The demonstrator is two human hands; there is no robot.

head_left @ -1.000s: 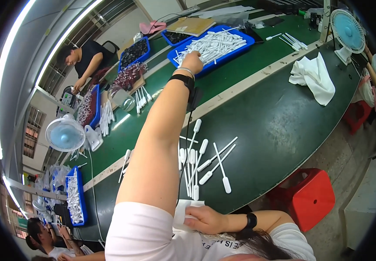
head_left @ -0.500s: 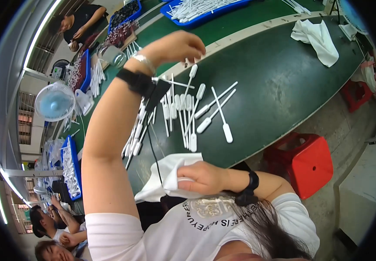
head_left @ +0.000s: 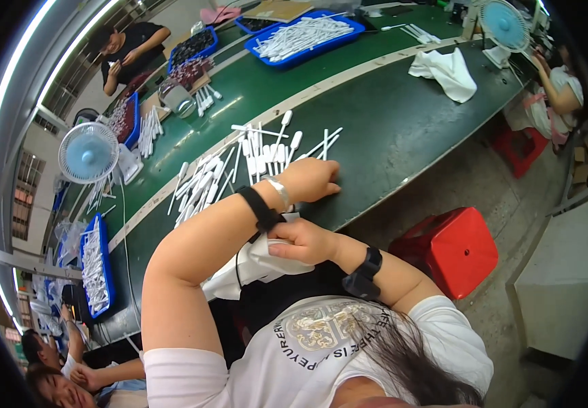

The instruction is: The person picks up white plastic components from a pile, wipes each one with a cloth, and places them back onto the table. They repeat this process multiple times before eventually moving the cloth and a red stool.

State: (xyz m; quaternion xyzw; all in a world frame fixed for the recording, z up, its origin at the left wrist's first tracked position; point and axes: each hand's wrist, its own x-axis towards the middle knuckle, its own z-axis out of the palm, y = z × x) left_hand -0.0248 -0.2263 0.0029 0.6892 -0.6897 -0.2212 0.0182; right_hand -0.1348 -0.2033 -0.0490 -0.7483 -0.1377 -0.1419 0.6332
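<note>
Two hands are ours: the right hand (head_left: 305,243) bunches a white cloth (head_left: 256,266) that trails off at 8 o'clock; the left hand (head_left: 307,179) is half-curled, and we cannot tell whether its grip holds anything. White pipettes (head_left: 260,164) lie on the table (head_left: 379,143) from 9 to 12 o'clock of the left hand. We judge them light, smooth and springy, best pinched at the bulb, as thin stems may bend; the cloth looks soft. The table's near edge slants toward 2 o'clock, with more room inside it, and a stool (head_left: 447,253) stands beyond at 4 o'clock.
</note>
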